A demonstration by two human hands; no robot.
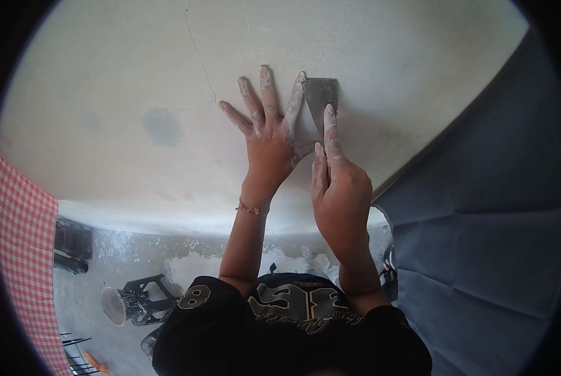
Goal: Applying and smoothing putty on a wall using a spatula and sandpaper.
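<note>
My left hand (pixel 269 135) lies flat against a pale wall (pixel 136 69), its fingers spread and smeared with white powder or paste. Just to its right, my right hand (pixel 342 169) grips a putty knife (pixel 321 94), with the index finger stretched along the blade. The grey blade widens toward its top edge and rests against the wall, close beside my left index finger. The putty knife's handle is hidden in my right hand. A thin crack (pixel 199 56) runs down the wall above my left fingers, and a grey patch (pixel 162 127) shows to the left.
A dark grey cloth (pixel 481 250) hangs along the right side. At the left is a red-and-white checked cloth (pixel 23 250). Below, on a floor (pixel 114 276) spotted with white, stand a black stool (pixel 152 301) and a pale round container (pixel 113 305) beside it.
</note>
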